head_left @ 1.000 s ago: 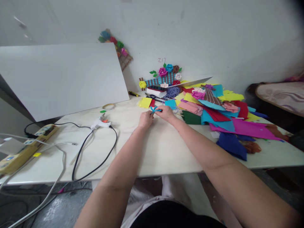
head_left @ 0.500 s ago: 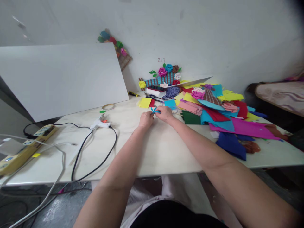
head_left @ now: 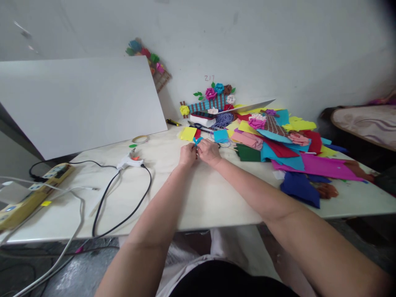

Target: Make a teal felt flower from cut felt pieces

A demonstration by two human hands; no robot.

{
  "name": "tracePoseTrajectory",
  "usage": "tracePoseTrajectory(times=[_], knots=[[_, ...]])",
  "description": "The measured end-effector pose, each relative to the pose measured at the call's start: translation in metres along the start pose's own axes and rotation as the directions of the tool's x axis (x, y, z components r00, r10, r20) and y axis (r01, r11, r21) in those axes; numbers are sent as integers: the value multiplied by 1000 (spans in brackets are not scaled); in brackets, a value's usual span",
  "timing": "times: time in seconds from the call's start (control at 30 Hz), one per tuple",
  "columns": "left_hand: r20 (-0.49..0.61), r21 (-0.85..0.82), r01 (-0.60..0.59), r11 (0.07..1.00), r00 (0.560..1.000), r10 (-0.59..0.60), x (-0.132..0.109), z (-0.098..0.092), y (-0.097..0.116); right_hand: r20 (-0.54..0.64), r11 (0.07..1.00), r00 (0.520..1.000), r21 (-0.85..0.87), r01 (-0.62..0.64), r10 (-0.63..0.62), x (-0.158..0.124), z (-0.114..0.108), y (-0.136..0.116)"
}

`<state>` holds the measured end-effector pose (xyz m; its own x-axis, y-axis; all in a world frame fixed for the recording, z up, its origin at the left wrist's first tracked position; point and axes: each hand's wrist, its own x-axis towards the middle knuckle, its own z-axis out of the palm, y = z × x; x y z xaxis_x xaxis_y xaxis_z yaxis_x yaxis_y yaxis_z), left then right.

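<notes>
A small piece of blue crepe paper [head_left: 197,141] is pinched between my two hands over the middle of the table. My left hand [head_left: 187,154] is closed on its left side, fingertips together. From the right, my right hand [head_left: 208,151] is closed on the same piece and covers part of it. The fingers hide most of its shape. Just beyond the hands lie a yellow paper square [head_left: 188,133] and a light blue paper square [head_left: 220,136].
Left of my hands, a white glue gun [head_left: 130,161] lies with its black cord looping forward. A yellow power strip [head_left: 37,194] is at the far left. Coloured paper [head_left: 315,165] is heaped on the right. A white board [head_left: 83,103] leans at the back left.
My right hand has shifted slightly left, closer against my left hand. The blue paper has turned, and less of it shows above the fingers.
</notes>
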<state>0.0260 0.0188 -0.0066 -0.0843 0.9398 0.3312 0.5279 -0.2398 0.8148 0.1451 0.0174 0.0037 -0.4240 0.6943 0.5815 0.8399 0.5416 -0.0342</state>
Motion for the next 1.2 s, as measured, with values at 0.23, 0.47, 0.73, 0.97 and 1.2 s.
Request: tracePoseTrajectory(times=[0.23,0.47,0.73,0.97,1.2], knots=[[-22,-90,-52,995,999,50,-3,-12,2,-28,985,1000,172,-3,8,-1,-13,2],[148,-174,-43,984,987,70,-7,-12,3,-152,866,926,432,-251,345,9,-11,35],[241,-159,-49,986,967,87,-2,-12,-7,-20,795,988,597,-109,151,11,-1,46],[273,-133,-53,990,958,88,-2,-12,-8,10,807,995,585,-84,96,11,2,47],[280,-96,-58,994,956,83,-3,-11,-7,91,782,993,613,-112,70,11,0,49]])
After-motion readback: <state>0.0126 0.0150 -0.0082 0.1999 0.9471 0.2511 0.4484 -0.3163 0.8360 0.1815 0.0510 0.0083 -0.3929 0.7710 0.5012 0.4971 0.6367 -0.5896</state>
